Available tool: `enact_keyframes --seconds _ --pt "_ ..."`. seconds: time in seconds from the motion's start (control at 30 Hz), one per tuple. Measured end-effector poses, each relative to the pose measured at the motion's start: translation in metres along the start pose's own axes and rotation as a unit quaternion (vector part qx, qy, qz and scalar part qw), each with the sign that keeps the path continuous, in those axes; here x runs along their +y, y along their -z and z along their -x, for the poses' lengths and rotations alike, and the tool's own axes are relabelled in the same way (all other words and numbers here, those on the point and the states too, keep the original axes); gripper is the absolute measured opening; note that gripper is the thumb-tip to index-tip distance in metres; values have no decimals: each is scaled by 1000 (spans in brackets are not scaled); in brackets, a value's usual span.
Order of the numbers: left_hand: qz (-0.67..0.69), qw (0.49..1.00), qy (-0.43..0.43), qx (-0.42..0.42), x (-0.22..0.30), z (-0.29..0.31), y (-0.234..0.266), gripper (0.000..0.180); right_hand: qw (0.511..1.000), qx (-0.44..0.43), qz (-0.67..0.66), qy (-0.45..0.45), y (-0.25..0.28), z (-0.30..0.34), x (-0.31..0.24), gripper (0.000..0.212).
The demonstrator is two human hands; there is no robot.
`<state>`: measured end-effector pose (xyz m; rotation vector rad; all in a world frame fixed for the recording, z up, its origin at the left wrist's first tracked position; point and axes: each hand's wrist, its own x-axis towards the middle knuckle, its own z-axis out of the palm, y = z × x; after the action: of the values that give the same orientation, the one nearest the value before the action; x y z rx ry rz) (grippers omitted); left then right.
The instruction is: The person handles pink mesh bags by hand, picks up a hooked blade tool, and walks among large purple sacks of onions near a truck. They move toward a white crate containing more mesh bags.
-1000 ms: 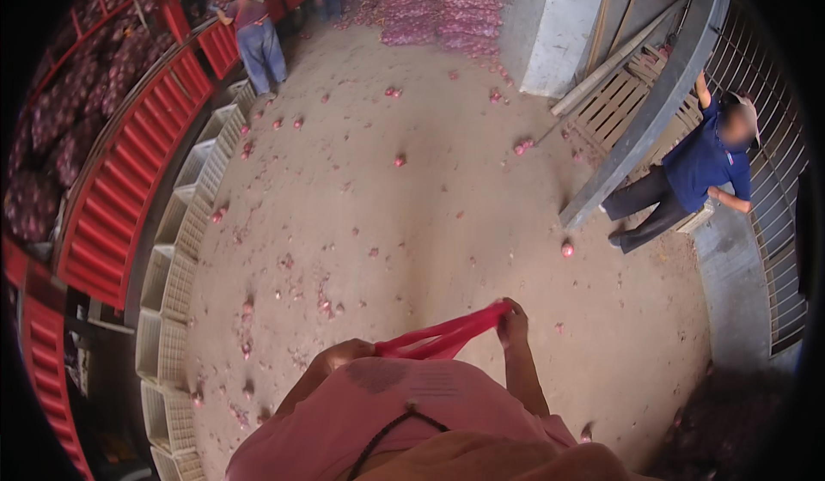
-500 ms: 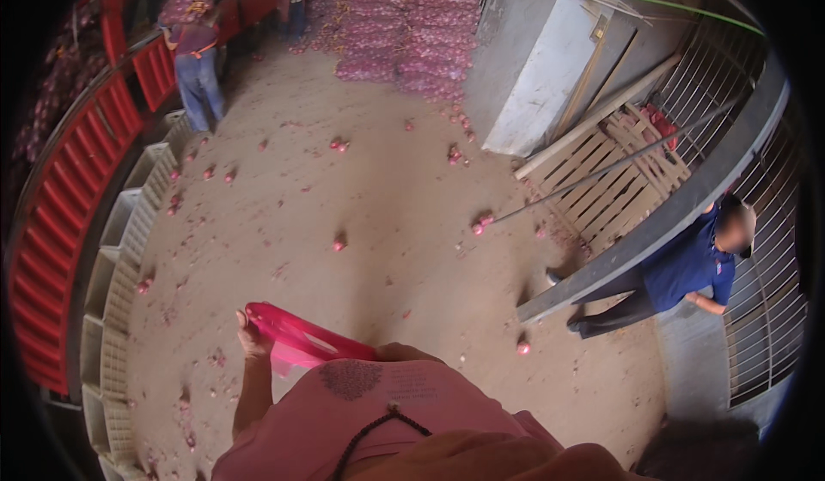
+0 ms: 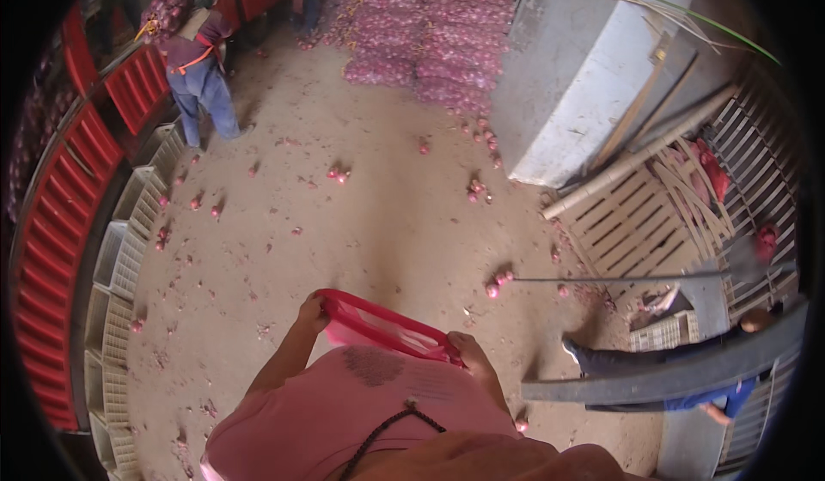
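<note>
In front of my pink shirt I hold a bright pink-red plastic crate [image 3: 391, 324] with openings in its side. My left hand [image 3: 314, 312] is closed on its left end. My right hand [image 3: 467, 350] is closed on its right end, which is slightly nearer to me. My body hides the lower part of the crate, and what it holds cannot be seen. Several loose red onions [image 3: 493, 290] lie on the dusty floor [image 3: 344, 232] ahead.
Cream crates [image 3: 129, 240] line the left beside red metal panels [image 3: 73, 172]. A person [image 3: 202, 86] carries a sack of onions [image 3: 169, 7] there. Stacked onion sacks [image 3: 421, 26] stand far back. A grey post [image 3: 670, 369], another person's leg [image 3: 619, 359] and a wooden pallet [image 3: 632, 215] are right.
My right hand has come into view gripping the crate's right end. The crate and my left hand have shifted right. The sack carrier has turned, and the view has swung left.
</note>
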<state>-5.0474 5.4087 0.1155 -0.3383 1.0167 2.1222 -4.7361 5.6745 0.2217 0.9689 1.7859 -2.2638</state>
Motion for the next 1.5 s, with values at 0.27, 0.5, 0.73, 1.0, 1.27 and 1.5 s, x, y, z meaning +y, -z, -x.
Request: enact_keyframes --seconds 0.27,0.5,0.73,1.0,1.27,1.5 --pt "-32 983 -146 109 101 -116 -113 17 977 7 160 141 120 -245 -226 21" --pt "59 966 -174 181 121 -321 -181 13 979 47 136 147 227 -426 -370 18" --pt "-68 981 -137 118 171 -537 -393 22 958 56 243 140 330 -518 -530 18" --pt "-322 934 -152 -22 165 -706 -618 29 966 138 190 112 510 -624 -588 18" --pt "-331 935 -127 -8 145 -809 -730 28 946 93 228 210 652 -746 -748 22" --pt "-358 922 -145 38 173 -884 -785 28 907 106 249 323 705 -837 -929 15"
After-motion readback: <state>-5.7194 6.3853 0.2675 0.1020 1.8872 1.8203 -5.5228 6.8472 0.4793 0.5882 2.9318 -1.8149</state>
